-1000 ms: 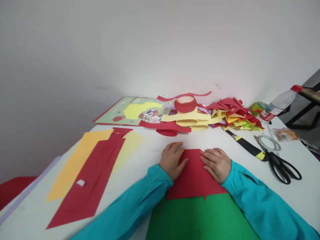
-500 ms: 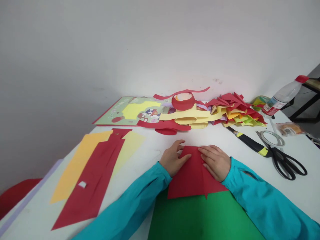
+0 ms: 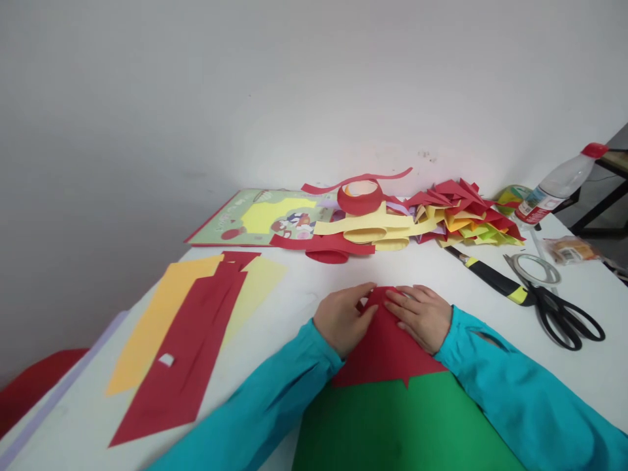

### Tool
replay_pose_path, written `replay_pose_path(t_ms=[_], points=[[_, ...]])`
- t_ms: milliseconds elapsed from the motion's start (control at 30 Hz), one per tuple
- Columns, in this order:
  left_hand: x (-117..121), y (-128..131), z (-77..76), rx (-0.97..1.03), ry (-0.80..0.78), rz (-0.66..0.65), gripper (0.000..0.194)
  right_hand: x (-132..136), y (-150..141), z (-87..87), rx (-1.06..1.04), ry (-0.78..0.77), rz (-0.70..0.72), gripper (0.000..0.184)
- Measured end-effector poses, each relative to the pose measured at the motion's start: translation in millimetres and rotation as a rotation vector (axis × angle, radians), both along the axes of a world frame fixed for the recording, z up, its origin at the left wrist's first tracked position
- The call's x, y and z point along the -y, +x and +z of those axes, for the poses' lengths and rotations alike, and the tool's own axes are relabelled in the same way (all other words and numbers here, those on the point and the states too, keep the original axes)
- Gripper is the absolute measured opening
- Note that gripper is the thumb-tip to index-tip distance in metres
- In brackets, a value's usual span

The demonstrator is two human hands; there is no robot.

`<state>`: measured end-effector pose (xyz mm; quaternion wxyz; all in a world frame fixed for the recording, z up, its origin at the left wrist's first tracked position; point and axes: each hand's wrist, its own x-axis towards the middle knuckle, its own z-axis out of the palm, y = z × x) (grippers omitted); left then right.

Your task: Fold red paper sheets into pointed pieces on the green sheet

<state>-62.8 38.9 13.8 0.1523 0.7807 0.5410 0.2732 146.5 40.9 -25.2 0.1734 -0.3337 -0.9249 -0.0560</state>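
A folded sheet of red paper [image 3: 387, 350] lies over a green sheet [image 3: 392, 425], its lower edge showing a small pointed crease tip. My left hand [image 3: 346, 319] pinches the red paper's far left edge, thumb on top and index finger at the edge. On the right side of the same paper, my right hand [image 3: 422, 317] rests with its fingers stretched flat near the far edge. The fingertips of both hands are close together. Part of the fold is hidden under my fingers.
Cut red strips [image 3: 196, 347] and orange paper [image 3: 147, 327] lie left. A picture board [image 3: 206, 229], paper rings [image 3: 360, 199] and folded paper pieces [image 3: 466, 212] line the wall. Right are a utility knife [image 3: 495, 278], scissors [image 3: 564, 317], a tape roll [image 3: 534, 269] and a bottle [image 3: 559, 186].
My left hand has moved right along the red paper's far edge, closer to my right hand. The raised crease flap looks flatter. My right hand has shifted slightly left.
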Motion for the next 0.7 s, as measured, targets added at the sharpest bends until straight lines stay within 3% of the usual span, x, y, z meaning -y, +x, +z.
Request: replay_pose_path(t_ms=[200, 400, 533, 700], points=[[1.8, 1.7, -3.9, 0.029, 0.159, -0.192, 0.03, -0.2, 0.9, 3.9, 0.006, -0.03, 0.022, 0.039], [7.8, 6.3, -23.7, 0.036, 0.176, -0.394, 0.049, -1.2, 2.5, 6.9, 0.007, -0.07, 0.037, 0.04], [11.2, 5.7, -35.6, 0.006, 0.181, -0.374, 0.067, -1.4, 3.1, 6.9, 0.001, -0.096, 0.032, 0.041], [7.1, 0.6, -36.4, 0.081, 0.064, -0.281, 0.059, 0.1, 3.6, 10.1, 0.029, -0.099, 0.043, 0.039]])
